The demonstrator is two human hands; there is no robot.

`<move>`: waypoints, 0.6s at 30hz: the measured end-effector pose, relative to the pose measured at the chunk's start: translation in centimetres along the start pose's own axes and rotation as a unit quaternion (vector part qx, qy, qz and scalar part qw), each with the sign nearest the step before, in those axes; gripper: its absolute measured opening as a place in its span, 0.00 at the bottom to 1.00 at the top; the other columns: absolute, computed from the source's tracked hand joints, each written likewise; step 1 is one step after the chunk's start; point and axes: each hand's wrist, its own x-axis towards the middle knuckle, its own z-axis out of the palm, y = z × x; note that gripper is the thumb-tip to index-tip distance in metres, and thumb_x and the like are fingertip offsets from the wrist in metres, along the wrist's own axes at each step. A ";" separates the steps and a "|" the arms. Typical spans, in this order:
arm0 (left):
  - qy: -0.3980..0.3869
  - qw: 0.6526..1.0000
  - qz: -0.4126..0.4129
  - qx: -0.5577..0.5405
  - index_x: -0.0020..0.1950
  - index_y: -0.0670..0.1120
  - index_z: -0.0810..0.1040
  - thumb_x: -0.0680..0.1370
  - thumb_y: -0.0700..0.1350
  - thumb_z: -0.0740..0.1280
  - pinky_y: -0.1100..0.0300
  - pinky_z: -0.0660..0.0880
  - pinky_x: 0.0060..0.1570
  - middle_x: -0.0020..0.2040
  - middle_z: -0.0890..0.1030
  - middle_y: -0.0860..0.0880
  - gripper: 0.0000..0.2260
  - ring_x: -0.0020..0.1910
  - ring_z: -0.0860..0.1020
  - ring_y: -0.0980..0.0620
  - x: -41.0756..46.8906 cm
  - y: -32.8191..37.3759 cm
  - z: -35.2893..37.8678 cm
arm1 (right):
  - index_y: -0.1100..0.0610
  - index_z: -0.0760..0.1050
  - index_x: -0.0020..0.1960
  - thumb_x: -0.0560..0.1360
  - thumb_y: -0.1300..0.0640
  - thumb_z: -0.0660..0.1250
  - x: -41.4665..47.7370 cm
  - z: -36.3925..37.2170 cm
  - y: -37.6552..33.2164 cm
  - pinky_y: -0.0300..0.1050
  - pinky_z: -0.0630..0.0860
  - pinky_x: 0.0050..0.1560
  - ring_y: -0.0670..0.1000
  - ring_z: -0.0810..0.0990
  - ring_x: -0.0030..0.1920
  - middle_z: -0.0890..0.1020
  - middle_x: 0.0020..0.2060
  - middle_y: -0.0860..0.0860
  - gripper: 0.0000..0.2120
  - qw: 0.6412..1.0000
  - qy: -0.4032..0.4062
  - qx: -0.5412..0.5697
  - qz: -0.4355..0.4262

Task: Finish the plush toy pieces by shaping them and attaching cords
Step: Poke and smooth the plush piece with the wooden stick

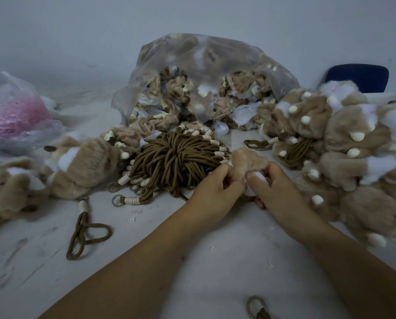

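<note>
Left hand [217, 188] and right hand [269, 189] pinch plush piece [247, 163] mid-worktop; cord bundle [176, 160] just beyond-left, nearer left hand.

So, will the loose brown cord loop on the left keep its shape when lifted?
Probably not: the cord loop lies in slack, crossed curves, so it should droop. Its cream-wrapped end looks stiffer and likely stays straight.

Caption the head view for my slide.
The left hand and right hand pinch a tan plush piece before a bundle of brown cords, plush toys piled either side.
</note>
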 end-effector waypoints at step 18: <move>0.056 0.962 -0.025 -0.266 0.28 0.55 0.72 0.76 0.40 0.63 0.69 0.64 0.23 0.26 0.70 0.57 0.17 0.24 0.66 0.61 0.0 1.0 -0.7 | 0.53 0.79 0.48 0.74 0.43 0.65 0.0 -0.4 -0.8 0.43 0.76 0.32 0.49 0.76 0.31 0.77 0.31 0.53 0.14 0.979 -0.074 0.187 0.039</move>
